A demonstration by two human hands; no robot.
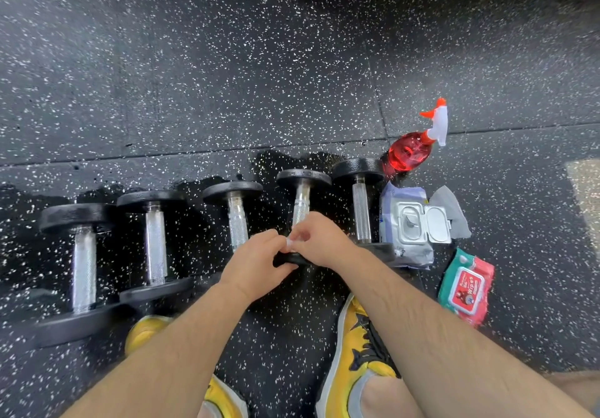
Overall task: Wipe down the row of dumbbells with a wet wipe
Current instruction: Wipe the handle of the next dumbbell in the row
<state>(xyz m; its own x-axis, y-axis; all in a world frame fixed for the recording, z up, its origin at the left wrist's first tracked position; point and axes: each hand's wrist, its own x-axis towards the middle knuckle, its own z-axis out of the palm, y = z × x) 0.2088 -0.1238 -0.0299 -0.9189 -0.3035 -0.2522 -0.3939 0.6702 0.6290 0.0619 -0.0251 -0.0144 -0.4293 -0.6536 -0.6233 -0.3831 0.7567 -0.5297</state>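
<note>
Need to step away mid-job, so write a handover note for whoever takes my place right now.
Left hand and right hand both pinch a white wet wipe over the fourth dumbbell from the left.
Five dumbbells lie in a row; open wipe pack right of the last.
Done: wipe in hand; which dumbbells are wiped cannot be told.
Left: wipe the row.

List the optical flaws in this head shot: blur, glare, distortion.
Head view: wide-angle distortion bows the floor seam and fans the dumbbells; the far floor and corners smear into blur; the centre is sharp, where left hand and right hand pinch a wet wipe; a pale bright patch sits at the right edge.
</note>
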